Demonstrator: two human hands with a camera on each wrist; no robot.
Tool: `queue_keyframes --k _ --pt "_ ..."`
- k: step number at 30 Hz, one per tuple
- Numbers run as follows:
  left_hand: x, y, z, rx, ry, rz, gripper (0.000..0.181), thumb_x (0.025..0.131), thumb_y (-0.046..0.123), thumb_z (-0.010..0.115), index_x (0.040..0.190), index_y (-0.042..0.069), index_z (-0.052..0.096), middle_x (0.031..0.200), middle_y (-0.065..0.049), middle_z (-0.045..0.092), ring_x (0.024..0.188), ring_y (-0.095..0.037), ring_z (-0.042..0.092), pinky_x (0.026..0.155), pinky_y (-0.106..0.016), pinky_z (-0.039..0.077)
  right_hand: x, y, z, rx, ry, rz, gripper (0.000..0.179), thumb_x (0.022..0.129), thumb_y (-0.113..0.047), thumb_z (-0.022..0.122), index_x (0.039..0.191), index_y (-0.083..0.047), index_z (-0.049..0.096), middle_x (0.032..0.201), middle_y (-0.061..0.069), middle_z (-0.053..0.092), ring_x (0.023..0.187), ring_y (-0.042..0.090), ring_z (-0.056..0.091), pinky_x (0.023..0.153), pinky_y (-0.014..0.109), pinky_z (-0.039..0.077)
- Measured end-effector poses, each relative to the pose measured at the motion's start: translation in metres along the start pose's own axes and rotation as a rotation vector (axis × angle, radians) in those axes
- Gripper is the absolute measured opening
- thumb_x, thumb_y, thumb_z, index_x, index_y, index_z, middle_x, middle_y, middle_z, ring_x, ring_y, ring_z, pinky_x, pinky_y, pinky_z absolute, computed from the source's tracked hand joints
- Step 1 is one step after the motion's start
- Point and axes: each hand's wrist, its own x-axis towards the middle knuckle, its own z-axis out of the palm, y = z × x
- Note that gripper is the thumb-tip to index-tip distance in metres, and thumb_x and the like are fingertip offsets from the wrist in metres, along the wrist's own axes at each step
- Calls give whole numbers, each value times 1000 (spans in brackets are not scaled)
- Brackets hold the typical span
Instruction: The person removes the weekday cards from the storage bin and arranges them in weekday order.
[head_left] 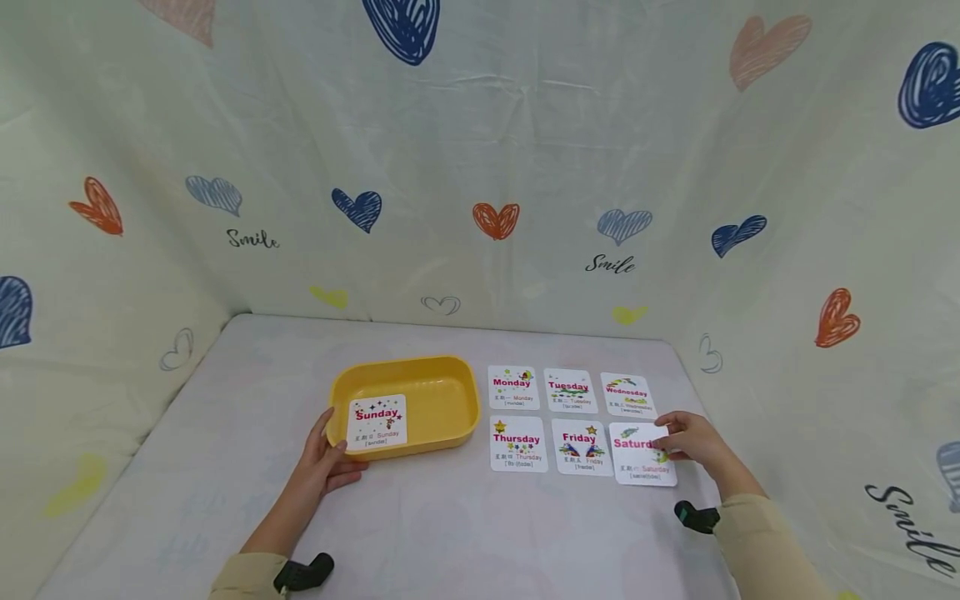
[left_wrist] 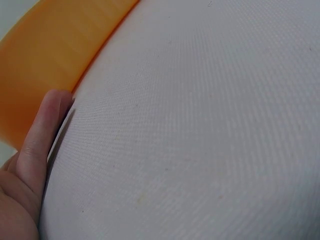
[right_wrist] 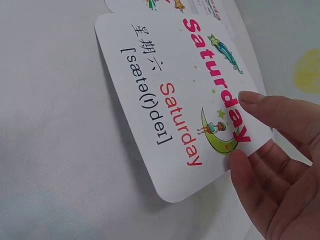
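Observation:
At its near left corner, my left hand (head_left: 327, 461) grips the yellow tray (head_left: 457, 375), thumb at the rim and fingers along the outside wall. A white Sunday card (head_left: 377, 422) lies in the tray, close to that thumb. In the left wrist view, fingers (left_wrist: 42, 125) rest against the orange-looking tray wall (left_wrist: 65, 42). My right hand (head_left: 693, 442) holds the Saturday card (head_left: 637, 467) by its right edge. The right wrist view shows fingertips (right_wrist: 250, 98) on its printed face, other fingers behind the edge, and shadow along its long side.
Left of the Saturday card lie the Friday card (head_left: 582, 460) and Thursday card (head_left: 519, 458). Behind them are Monday (head_left: 513, 390), Tuesday (head_left: 571, 392) and Wednesday (head_left: 627, 396) cards. A heart-printed curtain (head_left: 495, 125) surrounds the white table (head_left: 465, 533).

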Motion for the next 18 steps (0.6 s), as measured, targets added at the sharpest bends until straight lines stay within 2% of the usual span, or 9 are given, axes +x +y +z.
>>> queue_keyframes --k 12,18 --pt "2 0 0 -19 9 -26 68 105 24 45 155 40 4 149 -14 29 92 -29 69 80 -36 58 13 10 6 -101 41 -5 45 79 -8 80 113 5 54 100 18 51 89 30 51 65 28 52" --pt "3 -1 0 -12 5 -28 67 105 24 45 155 40 3 150 -13 28 93 -30 69 80 -37 58 16 12 10 -130 69 5 44 79 -7 79 113 5 53 102 20 52 92 32 51 70 31 49"
